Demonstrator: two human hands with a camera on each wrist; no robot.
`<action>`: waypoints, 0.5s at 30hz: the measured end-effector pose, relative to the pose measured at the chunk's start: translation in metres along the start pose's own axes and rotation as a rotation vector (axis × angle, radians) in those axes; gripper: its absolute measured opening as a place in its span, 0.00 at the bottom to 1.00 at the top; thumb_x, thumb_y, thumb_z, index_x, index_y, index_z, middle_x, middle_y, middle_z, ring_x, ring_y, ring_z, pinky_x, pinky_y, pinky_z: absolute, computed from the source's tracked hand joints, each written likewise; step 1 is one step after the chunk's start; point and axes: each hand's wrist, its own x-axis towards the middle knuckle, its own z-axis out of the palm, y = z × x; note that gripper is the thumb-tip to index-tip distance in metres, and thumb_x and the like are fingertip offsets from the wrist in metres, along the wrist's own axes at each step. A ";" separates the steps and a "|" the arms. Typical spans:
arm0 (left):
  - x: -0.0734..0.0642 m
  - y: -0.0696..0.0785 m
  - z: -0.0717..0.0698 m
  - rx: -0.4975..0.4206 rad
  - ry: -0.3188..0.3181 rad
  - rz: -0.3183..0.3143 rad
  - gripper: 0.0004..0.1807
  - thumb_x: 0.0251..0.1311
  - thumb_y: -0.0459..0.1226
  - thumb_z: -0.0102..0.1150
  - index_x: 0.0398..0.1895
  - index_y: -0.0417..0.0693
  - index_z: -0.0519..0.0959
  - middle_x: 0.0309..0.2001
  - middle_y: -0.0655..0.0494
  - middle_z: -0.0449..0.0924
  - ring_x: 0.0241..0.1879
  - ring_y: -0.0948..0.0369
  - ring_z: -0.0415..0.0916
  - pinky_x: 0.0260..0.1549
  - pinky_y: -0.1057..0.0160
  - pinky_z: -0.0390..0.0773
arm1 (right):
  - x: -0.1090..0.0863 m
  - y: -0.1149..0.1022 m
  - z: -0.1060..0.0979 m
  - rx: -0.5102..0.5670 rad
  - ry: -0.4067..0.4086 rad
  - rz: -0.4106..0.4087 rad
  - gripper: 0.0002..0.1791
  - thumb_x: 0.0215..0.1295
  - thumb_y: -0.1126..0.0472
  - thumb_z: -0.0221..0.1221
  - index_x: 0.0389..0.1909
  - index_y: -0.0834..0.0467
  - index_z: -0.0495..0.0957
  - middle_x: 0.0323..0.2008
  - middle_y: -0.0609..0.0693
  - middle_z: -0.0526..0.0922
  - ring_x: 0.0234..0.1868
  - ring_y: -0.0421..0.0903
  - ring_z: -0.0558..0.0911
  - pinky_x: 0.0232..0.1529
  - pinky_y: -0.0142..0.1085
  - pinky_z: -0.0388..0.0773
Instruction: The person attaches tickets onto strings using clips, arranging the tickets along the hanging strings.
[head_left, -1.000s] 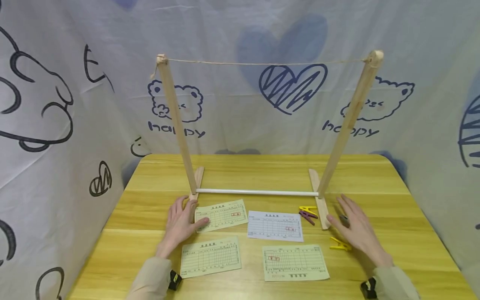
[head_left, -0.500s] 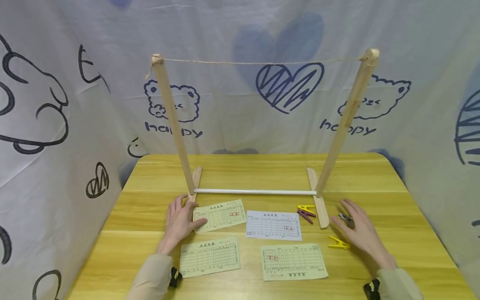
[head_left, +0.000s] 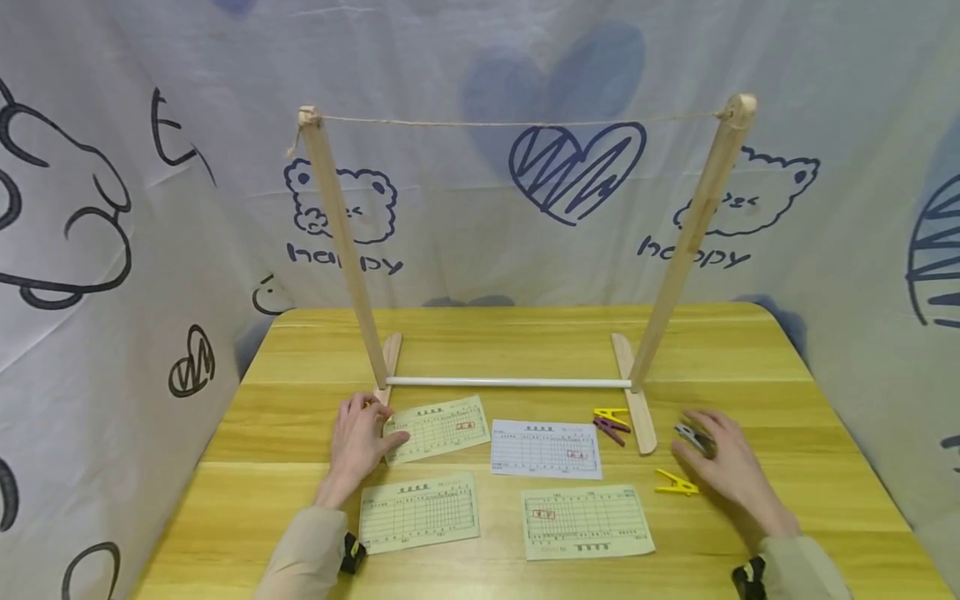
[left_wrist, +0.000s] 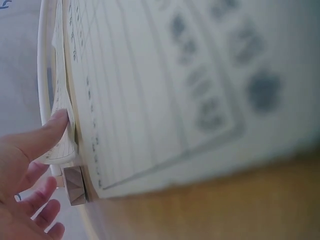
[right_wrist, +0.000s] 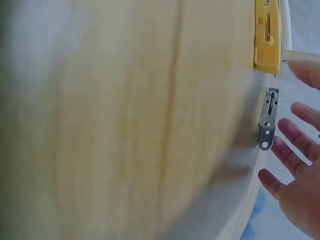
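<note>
Loosely, left hand [head_left: 356, 442] touches slip [head_left: 441, 428]; right hand [head_left: 726, 463] spreads around clip [head_left: 692, 435].

To the right of the left hand [head_left: 356, 447], three green slips [head_left: 438, 430] [head_left: 419, 513] [head_left: 588, 522] and one white slip [head_left: 546, 449] are counted. Left of the right hand [head_left: 726, 464], two yellow clothespins [head_left: 611, 410] [head_left: 686, 486] and one purple clothespin [head_left: 611, 428] are found; just beside it, one grey clothespin [right_wrist: 268, 120]. Beyond both hands, two posts [head_left: 347, 250] [head_left: 690, 233], one string [head_left: 450, 124] and one white rod [head_left: 510, 382] are seen.
</note>
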 end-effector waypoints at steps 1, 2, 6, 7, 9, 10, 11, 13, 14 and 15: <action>0.000 0.000 0.000 -0.003 0.001 -0.006 0.22 0.47 0.42 0.80 0.41 0.36 0.84 0.53 0.40 0.76 0.59 0.40 0.67 0.61 0.41 0.70 | 0.000 0.001 0.000 -0.005 0.001 0.008 0.32 0.62 0.55 0.68 0.62 0.68 0.73 0.59 0.71 0.74 0.59 0.70 0.71 0.57 0.68 0.69; 0.000 0.000 0.000 -0.003 0.006 -0.006 0.21 0.47 0.42 0.80 0.40 0.37 0.84 0.52 0.41 0.77 0.58 0.41 0.68 0.58 0.43 0.71 | -0.001 0.002 0.000 -0.011 0.006 0.014 0.32 0.62 0.56 0.68 0.61 0.69 0.73 0.57 0.71 0.74 0.57 0.70 0.72 0.56 0.68 0.70; 0.001 -0.001 0.001 -0.020 0.029 -0.001 0.17 0.49 0.40 0.79 0.37 0.38 0.85 0.44 0.43 0.83 0.50 0.46 0.72 0.49 0.48 0.74 | -0.002 0.006 0.000 -0.030 0.027 0.036 0.30 0.60 0.59 0.69 0.59 0.71 0.74 0.51 0.70 0.77 0.52 0.68 0.75 0.51 0.64 0.71; 0.001 -0.001 0.001 -0.030 0.033 0.000 0.15 0.50 0.39 0.78 0.36 0.39 0.85 0.42 0.44 0.84 0.48 0.47 0.72 0.46 0.50 0.74 | -0.003 0.007 0.000 -0.033 0.031 0.042 0.29 0.60 0.59 0.69 0.58 0.71 0.75 0.50 0.70 0.77 0.51 0.67 0.75 0.50 0.63 0.71; 0.002 -0.002 0.001 -0.055 0.043 0.006 0.13 0.52 0.38 0.77 0.35 0.39 0.86 0.37 0.45 0.85 0.44 0.50 0.73 0.43 0.53 0.73 | -0.003 0.008 -0.001 -0.041 0.027 0.055 0.28 0.60 0.59 0.69 0.57 0.71 0.75 0.49 0.71 0.78 0.49 0.67 0.76 0.49 0.62 0.71; 0.002 -0.002 0.001 -0.070 0.045 0.008 0.11 0.52 0.37 0.76 0.34 0.39 0.86 0.35 0.46 0.85 0.41 0.51 0.73 0.41 0.56 0.72 | -0.003 0.009 -0.002 -0.044 0.019 0.063 0.28 0.60 0.59 0.69 0.57 0.72 0.75 0.48 0.71 0.78 0.49 0.67 0.76 0.49 0.62 0.71; 0.002 -0.002 0.000 -0.085 0.045 0.005 0.10 0.53 0.36 0.76 0.33 0.39 0.86 0.33 0.47 0.85 0.39 0.53 0.73 0.39 0.58 0.72 | -0.003 0.009 -0.002 -0.049 0.009 0.069 0.28 0.61 0.59 0.69 0.56 0.72 0.75 0.48 0.71 0.77 0.49 0.67 0.76 0.49 0.62 0.71; 0.002 -0.003 0.000 -0.118 0.036 -0.010 0.08 0.54 0.35 0.75 0.32 0.40 0.85 0.30 0.49 0.84 0.35 0.56 0.71 0.36 0.63 0.69 | -0.003 0.010 -0.003 -0.059 -0.012 0.081 0.29 0.61 0.58 0.69 0.56 0.72 0.75 0.48 0.72 0.78 0.48 0.67 0.76 0.48 0.62 0.71; 0.002 -0.003 -0.001 -0.140 0.031 -0.020 0.08 0.54 0.35 0.75 0.32 0.39 0.85 0.29 0.49 0.83 0.34 0.57 0.71 0.35 0.64 0.70 | -0.003 0.011 -0.004 -0.061 -0.025 0.087 0.29 0.61 0.57 0.69 0.55 0.73 0.74 0.48 0.72 0.77 0.48 0.67 0.76 0.48 0.62 0.72; 0.002 -0.003 -0.001 -0.160 0.024 -0.031 0.08 0.54 0.35 0.75 0.32 0.39 0.85 0.29 0.49 0.83 0.32 0.58 0.71 0.33 0.66 0.69 | -0.002 0.012 -0.004 -0.063 -0.036 0.092 0.29 0.61 0.57 0.69 0.55 0.73 0.74 0.48 0.72 0.78 0.48 0.66 0.76 0.48 0.61 0.72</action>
